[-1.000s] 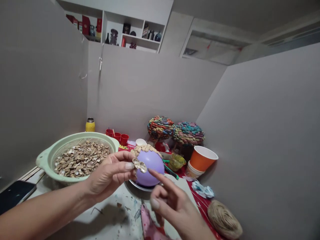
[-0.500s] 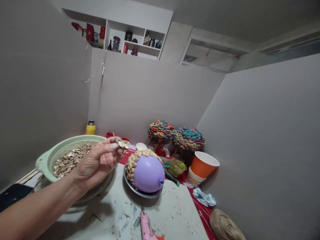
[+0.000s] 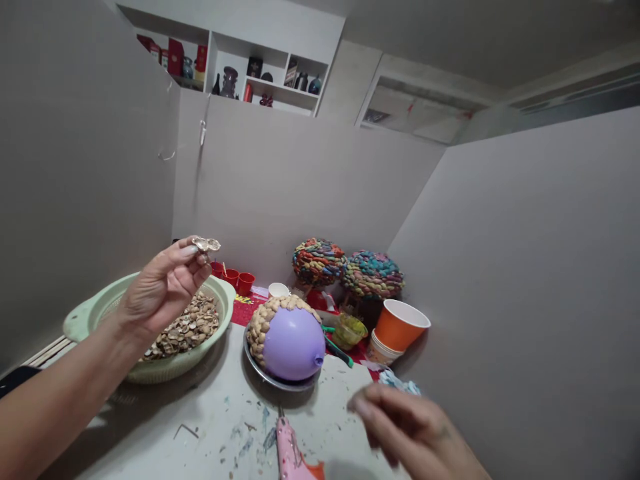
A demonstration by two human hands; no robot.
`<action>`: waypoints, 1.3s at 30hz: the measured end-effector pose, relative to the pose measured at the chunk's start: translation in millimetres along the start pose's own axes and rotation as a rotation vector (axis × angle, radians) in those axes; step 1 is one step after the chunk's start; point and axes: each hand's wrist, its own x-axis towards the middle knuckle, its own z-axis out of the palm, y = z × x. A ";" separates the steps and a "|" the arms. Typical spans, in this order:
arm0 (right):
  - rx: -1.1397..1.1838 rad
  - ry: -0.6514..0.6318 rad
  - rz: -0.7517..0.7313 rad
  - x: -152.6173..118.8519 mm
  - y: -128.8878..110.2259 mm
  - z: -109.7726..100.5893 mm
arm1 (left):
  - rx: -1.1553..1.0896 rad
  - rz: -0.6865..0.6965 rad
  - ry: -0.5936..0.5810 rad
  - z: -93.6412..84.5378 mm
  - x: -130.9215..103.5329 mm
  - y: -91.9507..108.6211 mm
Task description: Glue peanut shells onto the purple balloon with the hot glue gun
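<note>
My left hand (image 3: 163, 280) is raised over the colander, pinching an opened half of a peanut shell (image 3: 207, 245) between thumb and fingers. Beneath it, a pale green colander (image 3: 227, 300) is full of loose peanut shells (image 3: 193, 328). At the lower right my right hand (image 3: 407, 423) hangs above the table, slightly blurred, with loosely bent fingers and nothing visible in them. A pink hot glue gun (image 3: 289, 447) lies left of it, nozzle pointing away. Beyond sits a purple balloon (image 3: 294, 343) in a metal bowl (image 3: 280, 385), its upper left side covered with peanut shells (image 3: 260, 327).
Two multicoloured shell-covered balls (image 3: 319, 261) stand at the back by the grey partition. Orange and white paper buckets (image 3: 397, 327), a yellowish bowl (image 3: 349, 331) and green-handled pliers (image 3: 343, 353) are to the right. Small red cups (image 3: 245, 283) and a white cup (image 3: 279, 290) stand behind.
My left hand has moved up and left with the peanut shell, away from the balloon, uncovering more of the colander. My right hand has come into view at the lower right.
</note>
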 end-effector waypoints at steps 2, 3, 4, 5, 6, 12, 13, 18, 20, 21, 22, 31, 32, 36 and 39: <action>0.005 0.207 0.000 28.5 6.4 -3.1 | 0.025 -0.015 0.011 -2.4 1.7 -6.0; 0.036 0.281 -0.002 44.5 12.7 -3.4 | 0.034 -0.028 0.012 -3.4 2.2 -8.9; 0.076 0.288 -0.005 60.7 20.2 -3.6 | 0.041 -0.045 0.011 -4.3 2.4 -11.7; 0.118 0.293 0.007 76.4 28.5 -3.6 | 0.047 -0.063 0.008 -5.0 2.3 -14.3; 0.155 0.276 0.033 91.1 36.8 -3.5 | 0.051 -0.082 0.005 -5.5 1.9 -16.7; 0.251 0.124 0.070 147.4 67.0 5.6 | 0.082 -0.163 -0.016 -5.4 -3.6 -28.2; 0.264 0.088 0.072 151.7 68.2 8.0 | 0.083 -0.176 -0.020 -5.3 -4.6 -29.9; 0.327 -0.077 0.059 162.0 70.9 17.0 | 0.083 -0.233 -0.004 -6.2 -7.9 -38.8; 0.342 -0.093 0.057 163.0 73.1 19.1 | 0.084 -0.246 0.000 -6.6 -8.6 -42.3; 0.346 -0.086 0.056 162.8 74.3 20.1 | 0.084 -0.254 -0.003 -6.8 -8.8 -44.0; 0.351 -0.073 0.055 162.0 75.5 21.1 | 0.085 -0.262 -0.007 -6.9 -9.0 -45.6; 0.398 0.142 -0.020 145.7 78.9 31.9 | 0.143 -0.311 -0.023 -11.1 -11.5 -61.9; 0.391 0.174 -0.030 145.1 79.1 32.7 | 0.159 -0.316 -0.043 -11.5 -12.2 -64.2; 0.360 0.257 -0.058 143.6 79.1 35.8 | 0.236 -0.325 -0.076 -12.0 -16.5 -75.5; 0.342 0.253 -0.068 142.1 78.0 38.3 | 0.300 -0.306 -0.067 -12.5 -19.4 -86.4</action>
